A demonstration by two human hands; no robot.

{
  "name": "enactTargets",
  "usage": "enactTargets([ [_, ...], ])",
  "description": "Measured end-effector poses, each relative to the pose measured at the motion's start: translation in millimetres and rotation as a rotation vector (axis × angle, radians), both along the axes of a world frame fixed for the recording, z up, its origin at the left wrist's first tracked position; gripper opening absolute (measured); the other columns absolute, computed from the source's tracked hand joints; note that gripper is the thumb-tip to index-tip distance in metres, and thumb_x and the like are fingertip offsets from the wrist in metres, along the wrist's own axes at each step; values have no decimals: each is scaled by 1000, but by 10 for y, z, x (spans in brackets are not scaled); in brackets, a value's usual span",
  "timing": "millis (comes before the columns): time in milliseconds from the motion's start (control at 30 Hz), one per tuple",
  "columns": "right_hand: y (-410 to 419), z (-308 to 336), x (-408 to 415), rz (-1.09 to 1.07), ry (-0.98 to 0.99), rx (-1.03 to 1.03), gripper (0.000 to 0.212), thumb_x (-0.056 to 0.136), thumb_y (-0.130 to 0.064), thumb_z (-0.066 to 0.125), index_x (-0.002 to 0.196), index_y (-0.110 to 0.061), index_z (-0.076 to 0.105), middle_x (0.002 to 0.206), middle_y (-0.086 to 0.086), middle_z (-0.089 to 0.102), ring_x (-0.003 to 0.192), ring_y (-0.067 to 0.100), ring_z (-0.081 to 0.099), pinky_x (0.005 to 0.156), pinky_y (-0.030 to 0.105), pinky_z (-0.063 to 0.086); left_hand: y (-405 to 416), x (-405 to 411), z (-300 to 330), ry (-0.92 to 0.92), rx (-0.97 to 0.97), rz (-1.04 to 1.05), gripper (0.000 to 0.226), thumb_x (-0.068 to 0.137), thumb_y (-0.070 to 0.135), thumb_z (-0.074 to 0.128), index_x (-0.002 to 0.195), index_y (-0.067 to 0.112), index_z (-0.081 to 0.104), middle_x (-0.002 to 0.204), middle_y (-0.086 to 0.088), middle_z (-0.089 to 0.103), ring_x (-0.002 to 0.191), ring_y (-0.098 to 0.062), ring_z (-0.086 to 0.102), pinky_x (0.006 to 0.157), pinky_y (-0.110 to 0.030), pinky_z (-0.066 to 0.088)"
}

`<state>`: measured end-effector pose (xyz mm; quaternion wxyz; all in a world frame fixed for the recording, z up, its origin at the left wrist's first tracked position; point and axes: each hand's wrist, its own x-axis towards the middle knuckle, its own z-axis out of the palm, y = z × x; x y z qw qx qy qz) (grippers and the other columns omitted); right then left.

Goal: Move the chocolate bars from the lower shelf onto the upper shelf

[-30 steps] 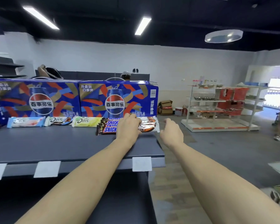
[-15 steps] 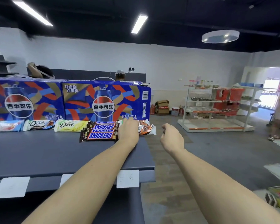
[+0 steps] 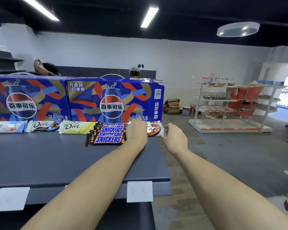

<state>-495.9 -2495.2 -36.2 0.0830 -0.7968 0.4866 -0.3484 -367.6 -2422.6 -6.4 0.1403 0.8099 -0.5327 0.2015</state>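
A: Status on the upper shelf [image 3: 56, 160]?

B: Snickers bars [image 3: 107, 132] lying in a stepped row, long axes left-right, just in front of the blue cola box [image 3: 113, 98]. Left hand [image 3: 136, 132] resting on their right ends, covering the joint with the silver-and-orange bar [image 3: 154, 129] at the shelf's right end. Fingers hidden past the knuckles; cannot tell whether clamped on a wrapper or flat.

A: Right hand [image 3: 174, 140]?

B: Off the shelf's right edge, in air, fingers loosely curled, nothing in them. Just right of the silver-and-orange bar, so nearer to it; left nearer the Snickers.

A: Next move?

B: Probably squaring the row, so pushing along the long axis, leftward.

A: Versus half a second back?

B: Same layout, same hand positions. Front Snickers slightly more forward. Dove bars [image 3: 45, 127] untouched at left.
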Motion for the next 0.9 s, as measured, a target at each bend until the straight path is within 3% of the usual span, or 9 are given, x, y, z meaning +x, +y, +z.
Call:
enactTargets([
  [233, 54, 16, 17, -15, 13, -13, 34, 94, -18, 52, 128, -18, 52, 128, 3, 55, 110, 22, 57, 77, 33, 46, 59, 33, -11, -18, -25, -11, 28, 92, 9, 55, 119, 15, 60, 122, -8, 55, 114, -26, 48, 90, -37, 43],
  [533, 362, 127, 13, 19, -12, -42, 31, 94, -26, 55, 125, -18, 54, 123, 3, 56, 109, 22, 57, 80, 35, 50, 426, 4, 109, -20, -112, 14, 31, 91, 20, 58, 122, 18, 60, 120, -6, 57, 111, -25, 51, 88, -36, 43],
  [900, 1436, 223, 766, 304, 64, -140, 37, 94, -41, 53, 117, -14, 62, 118, 9, 60, 110, 30, 54, 86, 39, 46, 1719, 478, 44, -19, -117, 235, 30, 94, 33, 51, 117, 18, 63, 119, -7, 56, 115, -26, 50, 89, -38, 41],
])
